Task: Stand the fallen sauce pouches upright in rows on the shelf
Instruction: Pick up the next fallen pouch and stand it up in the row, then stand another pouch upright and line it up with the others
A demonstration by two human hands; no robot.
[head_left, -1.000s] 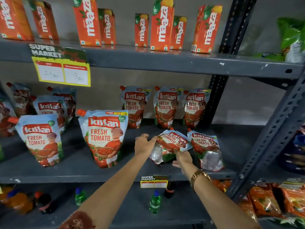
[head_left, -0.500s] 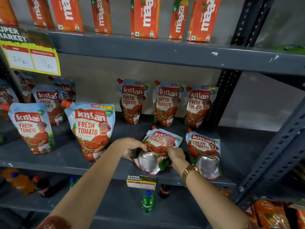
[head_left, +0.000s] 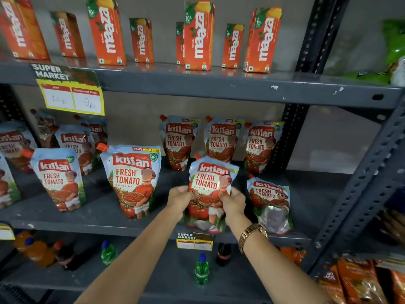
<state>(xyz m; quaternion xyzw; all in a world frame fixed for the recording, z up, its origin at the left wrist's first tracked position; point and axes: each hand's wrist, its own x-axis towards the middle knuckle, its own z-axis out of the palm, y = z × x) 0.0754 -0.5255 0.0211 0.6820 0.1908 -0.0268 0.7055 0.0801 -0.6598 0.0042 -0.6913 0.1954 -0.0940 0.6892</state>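
A Kissan tomato ketchup pouch stands nearly upright at the front of the grey middle shelf. My left hand grips its left side and my right hand grips its right side. Just to the right, another pouch lies tilted back with its silver base showing. Three upright pouches stand in a row behind. A large upright pouch stands to the left of my hands, with several more pouches further left.
Orange Maaza juice cartons line the top shelf. A yellow price tag hangs from its edge. Small bottles stand on the lower shelf beneath a small price label. A perforated metal upright bounds the right side, with snack packs beyond.
The pouch lay flat with its base toward me; both hands have raised it to nearly upright, its front label now facing me. The camera has tilted up slightly.
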